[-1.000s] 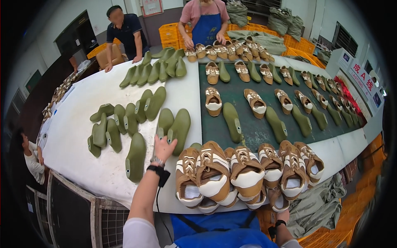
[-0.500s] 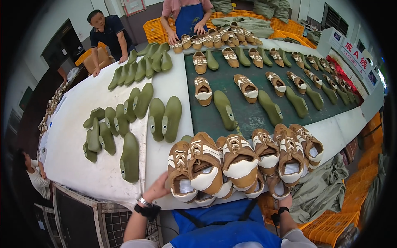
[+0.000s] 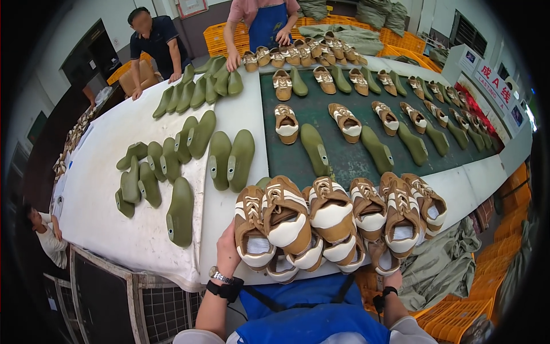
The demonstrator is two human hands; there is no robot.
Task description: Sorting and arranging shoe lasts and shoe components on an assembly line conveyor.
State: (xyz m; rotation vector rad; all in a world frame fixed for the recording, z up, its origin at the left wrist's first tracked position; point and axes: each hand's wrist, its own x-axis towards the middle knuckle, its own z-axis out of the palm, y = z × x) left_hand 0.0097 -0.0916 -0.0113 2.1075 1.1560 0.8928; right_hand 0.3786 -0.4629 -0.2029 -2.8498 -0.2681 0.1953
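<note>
A pile of brown and white sneakers (image 3: 333, 221) with cream laces lies along the near table edge in front of me, some stacked on others. My left hand (image 3: 228, 250) rests flat against the side of the leftmost sneaker (image 3: 250, 221), its fingers partly hidden by the shoe. At the pile's right end, my right hand (image 3: 393, 279) is at the heel of a low sneaker (image 3: 382, 258); its fingers are hidden. Just left of the pile stand a pair of green shoe lasts (image 3: 239, 160) and a single last (image 3: 180, 212).
A dark green conveyor belt (image 3: 355, 157) carries rows of sneakers and lasts. More lasts lie on the white table (image 3: 103, 189). Across it, one person (image 3: 157, 43) leans on the table; another in a blue apron (image 3: 268, 28) touches things there. Orange crates (image 3: 458, 315) stand at right.
My left hand has moved inward against the leftmost sneaker. The pile's left sneakers have shifted slightly. The aproned person's hands have moved, one toward the far lasts.
</note>
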